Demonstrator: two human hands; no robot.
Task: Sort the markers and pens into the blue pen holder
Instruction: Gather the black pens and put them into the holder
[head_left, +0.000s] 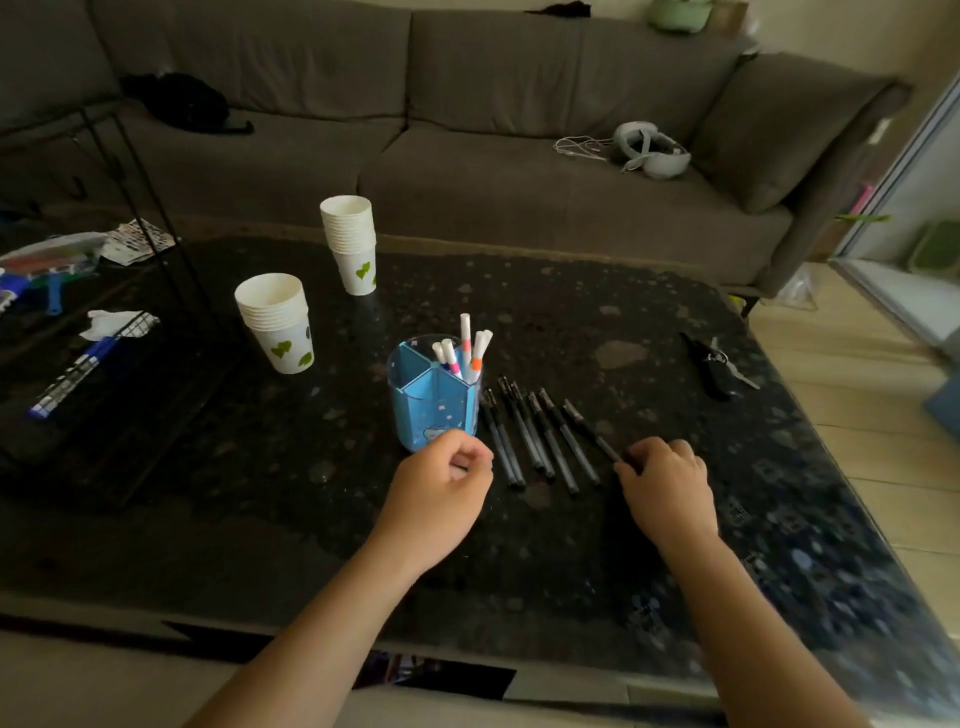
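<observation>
A blue pen holder (434, 402) with divided compartments stands mid-table. Several white markers (470, 348) with coloured bands stick up from its back right compartment. Several black pens (540, 434) lie side by side on the dark table (260, 493) just right of the holder. My left hand (441, 488) hovers in front of the holder with its fingers curled and nothing visible in them. My right hand (667, 486) rests at the near end of the rightmost black pen (589, 430), fingertips pinching it.
Two stacks of white paper cups (278, 322) (353, 244) stand left and behind the holder. Black scissors with keys (714, 366) lie at the right. A blue pen and tissue (98, 343) sit on the left, beside a thin black metal frame. A grey sofa (493, 156) runs behind.
</observation>
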